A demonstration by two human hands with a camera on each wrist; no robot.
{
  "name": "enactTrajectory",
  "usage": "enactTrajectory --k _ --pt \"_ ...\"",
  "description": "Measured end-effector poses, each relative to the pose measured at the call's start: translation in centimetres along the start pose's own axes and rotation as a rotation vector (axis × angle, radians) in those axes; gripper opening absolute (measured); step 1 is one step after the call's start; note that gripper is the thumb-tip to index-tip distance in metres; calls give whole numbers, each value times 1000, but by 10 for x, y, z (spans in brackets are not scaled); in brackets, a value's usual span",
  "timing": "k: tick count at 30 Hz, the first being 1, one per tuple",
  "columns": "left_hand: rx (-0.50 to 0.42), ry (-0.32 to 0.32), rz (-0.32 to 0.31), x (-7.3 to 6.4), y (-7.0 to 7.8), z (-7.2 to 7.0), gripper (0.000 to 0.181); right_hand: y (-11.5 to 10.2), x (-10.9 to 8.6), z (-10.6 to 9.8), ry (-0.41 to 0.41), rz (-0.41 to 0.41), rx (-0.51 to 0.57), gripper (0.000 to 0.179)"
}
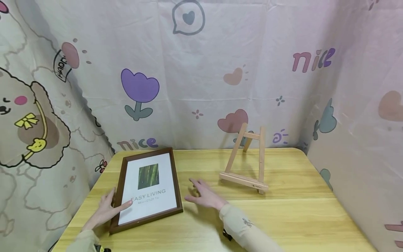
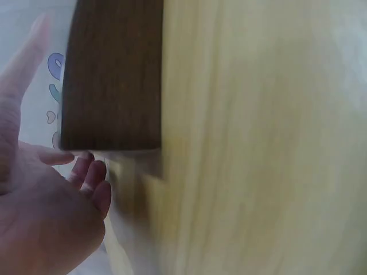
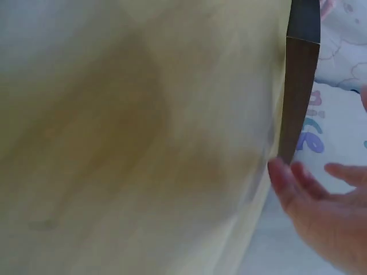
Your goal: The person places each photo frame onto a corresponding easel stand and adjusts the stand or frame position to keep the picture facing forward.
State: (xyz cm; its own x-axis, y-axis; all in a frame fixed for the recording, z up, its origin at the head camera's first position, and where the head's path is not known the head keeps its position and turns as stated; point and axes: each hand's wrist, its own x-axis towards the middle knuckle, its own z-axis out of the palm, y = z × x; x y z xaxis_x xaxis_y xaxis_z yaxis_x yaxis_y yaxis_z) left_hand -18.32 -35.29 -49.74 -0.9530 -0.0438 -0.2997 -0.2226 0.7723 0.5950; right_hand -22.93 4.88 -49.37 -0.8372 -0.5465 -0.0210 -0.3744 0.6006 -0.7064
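Sleeves (image 1: 248,227) were seen nearest. At near left, the frame (image 1: 149,185) was clamped at its left edge by the left hand (image 1: 105,210), thumb across its front. Just beside its right edge the right hand (image 1: 204,196) was held, fingers apart. Farther right, an easel (image 1: 243,180) was stood on the table (image 1: 302,196); behind, printed cloth (image 1: 201,70) was hung.

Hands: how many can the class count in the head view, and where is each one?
2: the left hand at the left edge of the picture frame, the right hand between it and the easel.
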Motion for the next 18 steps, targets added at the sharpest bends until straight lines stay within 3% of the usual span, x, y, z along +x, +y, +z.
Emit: enactTrajectory --k 5,11,18 --pt "8 -33 1 1 -4 0 123 -1 14 6 -103 -55 77 87" --pt "7 -87 24 -1 -10 -3 121 -4 26 13 -190 -17 71 86" --pt "19 -173 59 -8 -11 -3 123 -2 37 18 -252 -58 103 43"
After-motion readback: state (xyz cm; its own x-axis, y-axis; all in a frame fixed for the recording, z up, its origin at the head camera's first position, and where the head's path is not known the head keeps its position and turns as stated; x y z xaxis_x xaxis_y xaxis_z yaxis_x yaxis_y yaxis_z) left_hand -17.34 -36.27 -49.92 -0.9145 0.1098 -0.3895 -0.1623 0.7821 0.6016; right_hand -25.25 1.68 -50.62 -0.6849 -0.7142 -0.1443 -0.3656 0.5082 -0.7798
